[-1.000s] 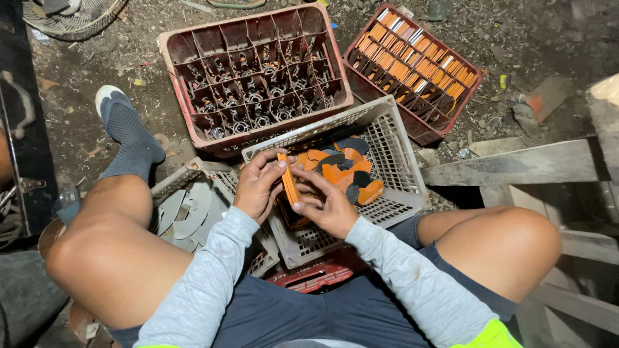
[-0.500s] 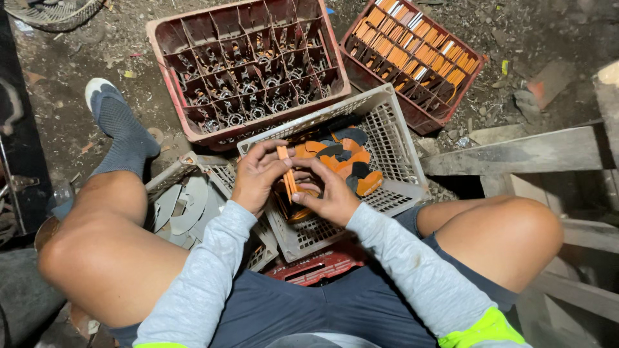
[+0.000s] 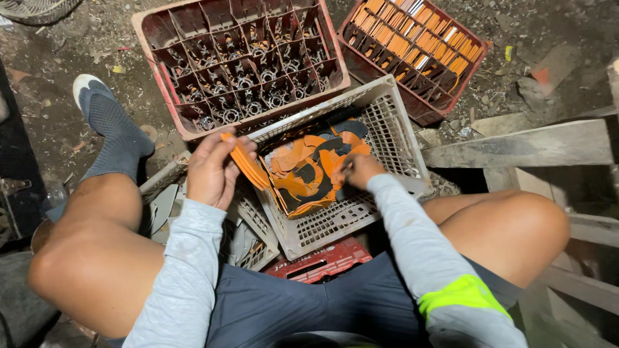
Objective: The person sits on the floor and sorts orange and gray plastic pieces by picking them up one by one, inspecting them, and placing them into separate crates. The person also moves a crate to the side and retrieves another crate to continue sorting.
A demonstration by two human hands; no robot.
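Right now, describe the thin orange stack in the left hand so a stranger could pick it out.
Start at the white plastic lattice crate between the knees. At its left rim, the left hand pinches a thin stack of flat orange strips. Unlike the loose orange and black pieces piled in the crate, it is neatly aligned and held up.

Long-sleeved light grey top, sleeves to the wrists on left hand [image 3: 213, 173] and right hand [image 3: 361, 171]. Neon yellow-green band high on the right sleeve. Dark navy shorts, knees and thighs bare. Dark grey knit sock with pale toe cap on the left foot, no shoe. Hands bare, no gloves.
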